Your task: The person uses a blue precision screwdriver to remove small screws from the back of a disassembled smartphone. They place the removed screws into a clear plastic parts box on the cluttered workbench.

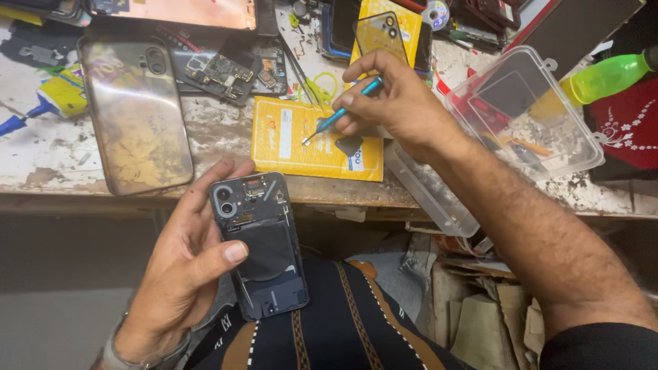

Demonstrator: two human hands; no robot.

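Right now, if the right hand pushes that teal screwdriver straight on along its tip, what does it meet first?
Probably the yellow packet on the bench: the right hand angles the teal screwdriver down-left, tip just over it. Depth is unclear.

There is only one view, from a camera on the person's head. It looks steeply down and a little forward, over the lap to the front edge of the workbench [62, 154]. It is close: the left hand [181, 274] and the right hand [394, 106] fill much of the picture. The bench takes the upper half, the lap and the floor take the lower half.
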